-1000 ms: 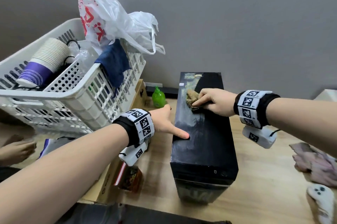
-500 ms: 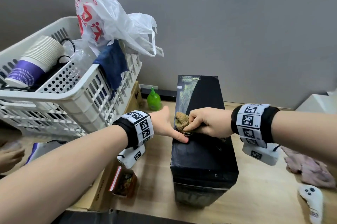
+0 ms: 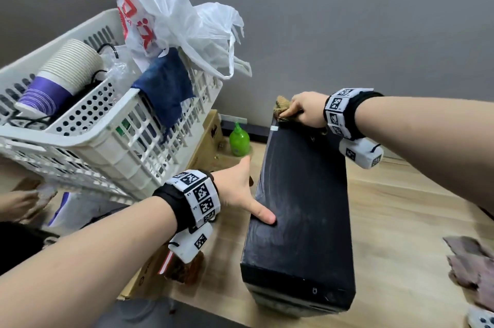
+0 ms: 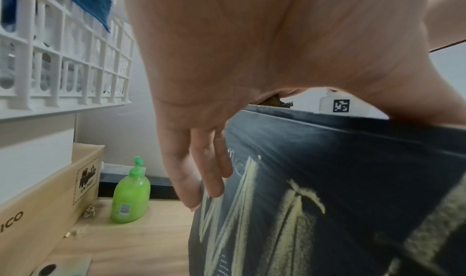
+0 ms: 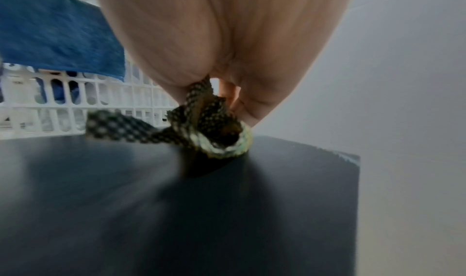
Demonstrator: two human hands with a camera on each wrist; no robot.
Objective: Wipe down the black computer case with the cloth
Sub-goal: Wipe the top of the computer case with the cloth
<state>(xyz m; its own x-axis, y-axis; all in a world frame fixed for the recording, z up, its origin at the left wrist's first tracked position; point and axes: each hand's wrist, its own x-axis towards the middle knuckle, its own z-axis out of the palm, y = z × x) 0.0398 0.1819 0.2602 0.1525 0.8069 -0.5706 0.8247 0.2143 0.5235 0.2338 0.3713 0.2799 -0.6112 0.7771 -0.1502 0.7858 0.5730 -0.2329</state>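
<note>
The black computer case [image 3: 302,210] stands upright on the wooden floor, its long top panel running away from me. My right hand [image 3: 302,111] grips a bunched brown cloth [image 3: 282,106] and presses it on the case's far left corner. In the right wrist view the mesh-patterned cloth [image 5: 206,126] sits crumpled under the hand on the black top [image 5: 176,200]. My left hand [image 3: 240,188] steadies the case at its left edge: the thumb lies on the top panel and the straight fingers [image 4: 201,170] lie against the side panel [image 4: 327,200].
A white plastic basket [image 3: 112,140] with paper cups, a blue cloth and a plastic bag juts in at the left. Under it are a cardboard box [image 4: 50,196] and a green pump bottle [image 3: 239,140]. A crumpled pinkish rag [image 3: 473,271] lies on the floor at the right. Grey wall behind.
My right hand has swept the cloth from the middle of the case's top to its far left corner. The left hand stays on the left edge. The camera has tilted.
</note>
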